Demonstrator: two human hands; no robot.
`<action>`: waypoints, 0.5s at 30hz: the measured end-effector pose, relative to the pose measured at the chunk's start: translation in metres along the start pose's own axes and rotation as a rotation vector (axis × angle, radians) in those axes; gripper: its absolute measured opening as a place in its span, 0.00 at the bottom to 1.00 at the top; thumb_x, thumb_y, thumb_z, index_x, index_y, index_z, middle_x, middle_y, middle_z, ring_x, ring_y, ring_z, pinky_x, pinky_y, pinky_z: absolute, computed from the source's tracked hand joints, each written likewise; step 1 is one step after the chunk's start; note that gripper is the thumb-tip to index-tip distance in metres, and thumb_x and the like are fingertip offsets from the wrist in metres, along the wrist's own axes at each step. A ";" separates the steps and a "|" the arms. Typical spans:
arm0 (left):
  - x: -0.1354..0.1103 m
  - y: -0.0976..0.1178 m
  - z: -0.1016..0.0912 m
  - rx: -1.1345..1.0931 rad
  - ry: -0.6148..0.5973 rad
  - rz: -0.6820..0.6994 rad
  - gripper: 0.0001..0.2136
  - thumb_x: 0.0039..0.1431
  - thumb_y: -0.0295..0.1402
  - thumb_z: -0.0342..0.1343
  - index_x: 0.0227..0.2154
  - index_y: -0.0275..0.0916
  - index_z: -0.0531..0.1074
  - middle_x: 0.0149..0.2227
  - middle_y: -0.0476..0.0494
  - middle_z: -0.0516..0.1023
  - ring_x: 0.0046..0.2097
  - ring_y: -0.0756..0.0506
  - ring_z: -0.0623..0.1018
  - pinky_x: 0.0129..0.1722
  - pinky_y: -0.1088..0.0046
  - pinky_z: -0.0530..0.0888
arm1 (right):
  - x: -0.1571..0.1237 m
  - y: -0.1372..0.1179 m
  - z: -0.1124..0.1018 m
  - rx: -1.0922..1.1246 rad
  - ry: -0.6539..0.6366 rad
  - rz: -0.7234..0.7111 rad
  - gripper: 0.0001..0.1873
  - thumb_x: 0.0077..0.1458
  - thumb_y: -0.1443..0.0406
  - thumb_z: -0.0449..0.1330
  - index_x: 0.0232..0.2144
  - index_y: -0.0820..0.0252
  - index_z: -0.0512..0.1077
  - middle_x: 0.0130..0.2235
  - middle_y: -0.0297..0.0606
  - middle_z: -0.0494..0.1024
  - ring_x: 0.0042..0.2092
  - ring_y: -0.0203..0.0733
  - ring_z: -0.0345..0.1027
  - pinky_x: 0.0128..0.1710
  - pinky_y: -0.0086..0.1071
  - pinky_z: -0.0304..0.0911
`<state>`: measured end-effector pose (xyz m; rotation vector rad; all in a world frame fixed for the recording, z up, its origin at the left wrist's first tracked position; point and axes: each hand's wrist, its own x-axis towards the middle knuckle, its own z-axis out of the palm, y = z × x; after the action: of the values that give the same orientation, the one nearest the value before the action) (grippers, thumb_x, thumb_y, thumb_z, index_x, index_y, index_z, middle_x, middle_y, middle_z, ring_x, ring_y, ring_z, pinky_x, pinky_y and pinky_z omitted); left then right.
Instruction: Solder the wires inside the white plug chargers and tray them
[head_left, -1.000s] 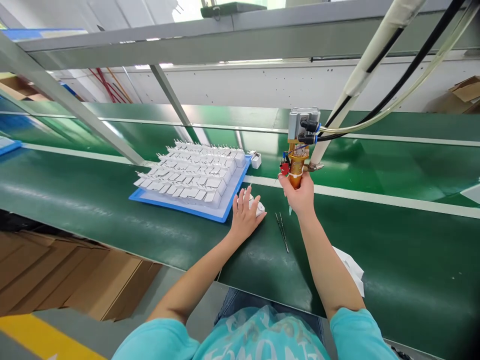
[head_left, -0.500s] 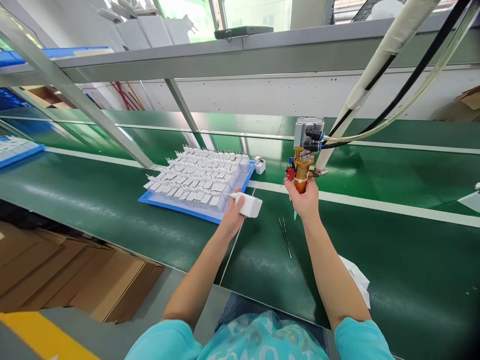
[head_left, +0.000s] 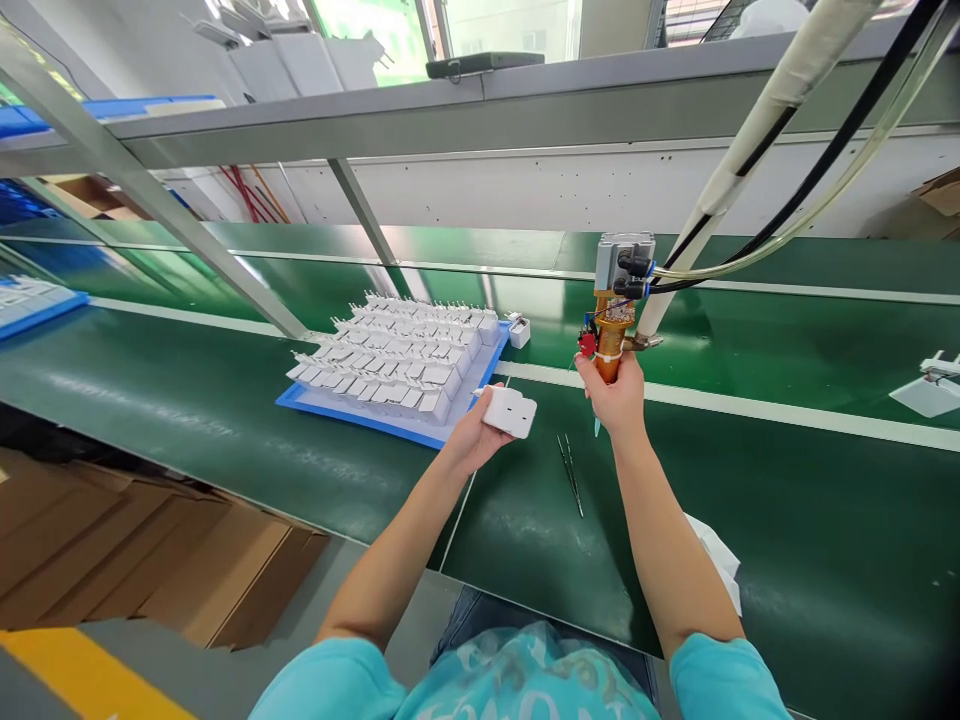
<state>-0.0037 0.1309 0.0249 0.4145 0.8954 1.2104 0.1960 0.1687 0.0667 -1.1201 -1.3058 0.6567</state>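
My left hand [head_left: 471,438] is closed on a white plastic housing [head_left: 511,412], with a flat face bearing small dark holes turned up. My right hand [head_left: 616,398] wraps round an amber glue dispenser [head_left: 609,365]; its pale blue tip [head_left: 597,428] points down over the bench. A grey valve block [head_left: 624,262] with black fittings tops the dispenser. Between my forearms lies a pair of metal tweezers [head_left: 570,475]. Left of my left hand, a blue tray [head_left: 360,424] bears rows of similar white housings [head_left: 397,355].
One more white housing [head_left: 519,331] stands just beyond the tray corner. Hoses [head_left: 787,225] and a wrapped pole [head_left: 720,180] slant to the upper right. White paper [head_left: 716,560] lies by my right forearm. A white part [head_left: 930,392] is at far right; cardboard [head_left: 225,570] stands below left.
My left hand has moved slightly right and turned the housing so its holed face shows. My right hand and the dispenser have shifted slightly right. The white part at far right has moved further into view.
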 end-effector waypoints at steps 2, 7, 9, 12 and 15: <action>-0.001 -0.001 0.005 -0.025 -0.025 -0.027 0.13 0.67 0.41 0.49 0.49 0.41 0.69 0.45 0.41 0.76 0.42 0.44 0.78 0.36 0.66 0.77 | 0.001 0.002 -0.001 -0.027 0.020 -0.011 0.16 0.47 0.52 0.61 0.28 0.56 0.62 0.21 0.28 0.66 0.24 0.37 0.60 0.27 0.34 0.59; 0.000 -0.003 0.021 -0.051 -0.085 -0.015 0.14 0.67 0.42 0.49 0.48 0.42 0.70 0.46 0.42 0.76 0.43 0.43 0.77 0.36 0.66 0.77 | 0.008 0.006 -0.015 -0.142 0.007 -0.025 0.16 0.47 0.53 0.58 0.31 0.57 0.63 0.26 0.34 0.72 0.28 0.42 0.67 0.31 0.38 0.63; 0.006 -0.003 0.023 -0.056 -0.080 -0.004 0.13 0.67 0.42 0.49 0.47 0.42 0.70 0.46 0.42 0.76 0.43 0.43 0.77 0.36 0.65 0.77 | 0.009 0.009 -0.024 -0.219 0.015 -0.041 0.16 0.46 0.54 0.57 0.34 0.57 0.64 0.28 0.37 0.74 0.29 0.44 0.68 0.32 0.39 0.65; 0.015 -0.002 0.020 -0.062 -0.053 0.009 0.12 0.67 0.41 0.49 0.46 0.41 0.70 0.44 0.43 0.76 0.44 0.43 0.77 0.37 0.66 0.76 | 0.007 0.014 -0.038 -0.329 0.120 -0.128 0.21 0.46 0.56 0.56 0.42 0.59 0.63 0.32 0.41 0.76 0.31 0.45 0.70 0.35 0.41 0.67; 0.018 0.001 0.013 -0.098 -0.023 0.042 0.13 0.67 0.42 0.47 0.45 0.42 0.70 0.43 0.44 0.77 0.45 0.43 0.77 0.38 0.66 0.76 | 0.000 0.026 -0.054 -0.453 0.271 -0.247 0.26 0.48 0.56 0.56 0.48 0.62 0.62 0.38 0.46 0.76 0.35 0.47 0.72 0.39 0.43 0.67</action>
<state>0.0071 0.1505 0.0264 0.3688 0.8076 1.2799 0.2531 0.1640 0.0490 -1.3273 -1.3601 0.0179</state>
